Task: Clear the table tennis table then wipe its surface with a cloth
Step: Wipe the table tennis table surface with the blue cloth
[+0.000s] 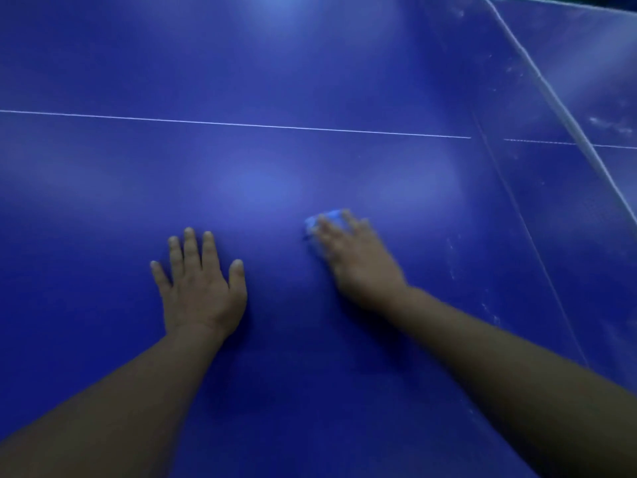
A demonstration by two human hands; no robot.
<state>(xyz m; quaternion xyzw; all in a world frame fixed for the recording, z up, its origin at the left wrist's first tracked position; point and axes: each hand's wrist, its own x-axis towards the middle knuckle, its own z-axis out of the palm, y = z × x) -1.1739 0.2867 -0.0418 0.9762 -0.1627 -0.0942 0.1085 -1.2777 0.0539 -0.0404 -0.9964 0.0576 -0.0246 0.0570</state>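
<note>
The blue table tennis table (275,81) fills the view, with a thin white centre line running across it. My left hand (200,284) lies flat on the surface, fingers straight and spread. My right hand (358,257) presses a small light blue cloth (327,217) against the table; only the cloth's far edge shows beyond my blurred fingertips. The two hands are apart, the right one slightly farther from me.
A see-through net or divider (558,108) with a pale top edge crosses the table diagonally at the right. Whitish smudges (451,257) mark the surface near it. The other half of the table (586,208) lies beyond it.
</note>
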